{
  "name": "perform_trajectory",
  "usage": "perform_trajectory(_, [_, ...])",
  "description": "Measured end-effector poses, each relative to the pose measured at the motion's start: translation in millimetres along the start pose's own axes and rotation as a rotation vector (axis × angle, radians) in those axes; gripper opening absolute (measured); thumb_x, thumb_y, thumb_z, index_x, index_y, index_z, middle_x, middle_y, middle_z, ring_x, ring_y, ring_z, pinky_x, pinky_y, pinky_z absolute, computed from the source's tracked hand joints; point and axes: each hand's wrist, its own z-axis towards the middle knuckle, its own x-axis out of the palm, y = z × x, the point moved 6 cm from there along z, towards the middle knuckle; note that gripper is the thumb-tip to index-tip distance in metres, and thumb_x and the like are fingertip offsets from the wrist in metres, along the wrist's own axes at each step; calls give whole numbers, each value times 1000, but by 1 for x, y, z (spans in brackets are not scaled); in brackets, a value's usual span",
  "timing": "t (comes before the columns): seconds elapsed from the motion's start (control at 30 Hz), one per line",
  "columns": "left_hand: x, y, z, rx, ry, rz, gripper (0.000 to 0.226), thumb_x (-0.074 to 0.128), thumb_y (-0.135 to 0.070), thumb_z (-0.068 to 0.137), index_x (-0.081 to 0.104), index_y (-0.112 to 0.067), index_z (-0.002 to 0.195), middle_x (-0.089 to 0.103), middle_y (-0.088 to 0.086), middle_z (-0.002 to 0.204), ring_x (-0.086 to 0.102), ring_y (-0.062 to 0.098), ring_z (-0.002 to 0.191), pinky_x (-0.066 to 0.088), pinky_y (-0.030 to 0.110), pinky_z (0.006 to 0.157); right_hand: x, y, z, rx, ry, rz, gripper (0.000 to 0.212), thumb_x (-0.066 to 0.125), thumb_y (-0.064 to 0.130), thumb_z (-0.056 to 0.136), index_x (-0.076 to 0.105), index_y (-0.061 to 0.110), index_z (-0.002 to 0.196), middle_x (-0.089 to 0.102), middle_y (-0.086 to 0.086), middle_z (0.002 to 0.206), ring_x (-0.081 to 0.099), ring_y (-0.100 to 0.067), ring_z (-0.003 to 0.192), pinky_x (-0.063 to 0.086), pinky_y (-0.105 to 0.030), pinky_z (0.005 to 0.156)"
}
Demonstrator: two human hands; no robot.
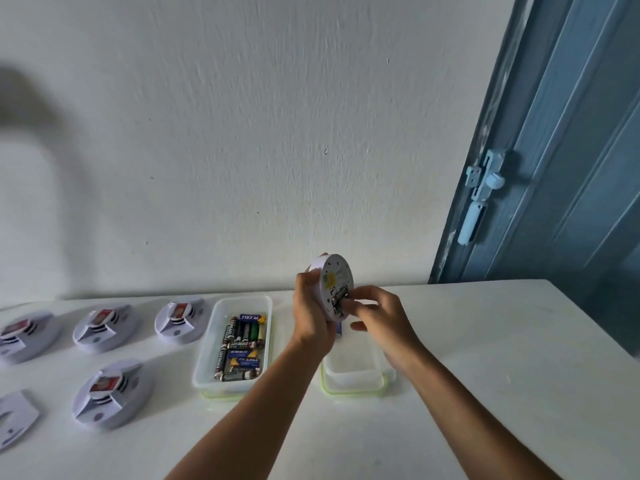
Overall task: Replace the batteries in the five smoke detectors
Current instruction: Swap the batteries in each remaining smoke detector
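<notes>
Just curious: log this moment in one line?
left hand: holds round white smoke detector | right hand: fingers at its batteries | four detectors wait

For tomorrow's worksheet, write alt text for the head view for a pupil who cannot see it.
A left hand holds a smoke detector upright above a white table while the right hand fingers the batteries in its back. Below sit a tub of batteries and a second tub; four more detectors lie to the left.

White wall [242, 133], blue door [571, 150], white table [502, 358].
</notes>
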Motion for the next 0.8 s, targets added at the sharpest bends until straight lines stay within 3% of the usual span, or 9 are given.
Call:
perform_trajectory(0.13, [0, -6, 2, 51, 28, 24, 38, 37, -34, 84, 66, -21, 104, 62, 7, 85, 55, 22, 76, 39, 28, 58, 8, 0, 7, 101, 71, 168, 7, 69, 4, 83, 63, 6, 83, 68, -6, 87, 68, -18, 79, 54, -29, 64])
perform_trajectory(0.27, [-3, -12, 5, 154, 24, 170, 52, 54, -42, 61, 66, -20, 107, 61, 12, 96, 55, 26, 87, 45, 33, 68, 12, -2, 9, 188, 74, 265, 12, 66, -4, 82, 59, 5, 79, 68, -12, 78, 67, -23, 73, 57, -38, 68])
perform_trajectory(0.33, [0, -17, 3, 241, 58, 290, 39, 55, -42, 58, 67, -24, 91, 55, 10, 92, 49, 25, 85, 39, 38, 73, 11, -5, 9, 244, 23, 318, 11, 61, -8, 80, 59, 2, 82, 67, -15, 78, 66, -27, 73, 58, -37, 68])
perform_trajectory(0.4, [6, -20, 0, 306, 121, 368, 23, 53, -38, 61, 57, -25, 79, 43, 5, 85, 38, 19, 79, 30, 37, 71, 12, -8, 9, 280, -4, 367, 12, 59, -10, 79, 60, -2, 87, 66, -19, 82, 65, -30, 77, 59, -37, 69])
perform_trajectory(0.53, [4, -22, 1, 412, 150, 500, 26, 51, -30, 68, 52, -6, 79, 41, -6, 68, 36, 11, 65, 32, 24, 58, 14, -11, 8, 277, -81, 389, 20, 60, -11, 78, 61, -5, 97, 64, -21, 83, 61, -30, 77, 57, -37, 71])
perform_trajectory(0.6, [0, -24, 6, 418, 129, 519, 28, 49, -23, 71, 47, 3, 80, 38, -10, 66, 33, 9, 64, 29, 22, 54, 15, -10, 10, 271, -103, 461, 15, 57, -12, 80, 60, -3, 92, 64, -22, 79, 63, -33, 72, 58, -41, 74])
perform_trajectory(0.63, [-3, -26, 8, 420, 119, 524, 22, 48, -21, 72, 45, 0, 78, 37, -10, 67, 32, 9, 64, 28, 23, 55, 15, -11, 14, 263, -114, 478, 13, 56, -13, 80, 59, -2, 87, 64, -23, 76, 64, -34, 69, 58, -42, 75])
perform_trajectory(0.7, [-9, -31, 10, 426, 116, 530, 15, 48, -26, 72, 48, -11, 74, 38, -7, 70, 33, 11, 67, 29, 26, 58, 9, -12, 26, 180, -167, 297, 12, 59, -12, 77, 61, -1, 82, 64, -23, 77, 66, -34, 66, 59, -42, 75])
perform_trajectory(0.8, [-20, -35, 9, 393, 72, 501, 23, 50, -38, 68, 55, -20, 81, 47, -2, 79, 42, 12, 76, 35, 30, 70, 15, -3, 41, -19, -99, -497, 10, 60, -1, 74, 66, 2, 82, 64, -11, 87, 65, -30, 85, 49, -24, 73])
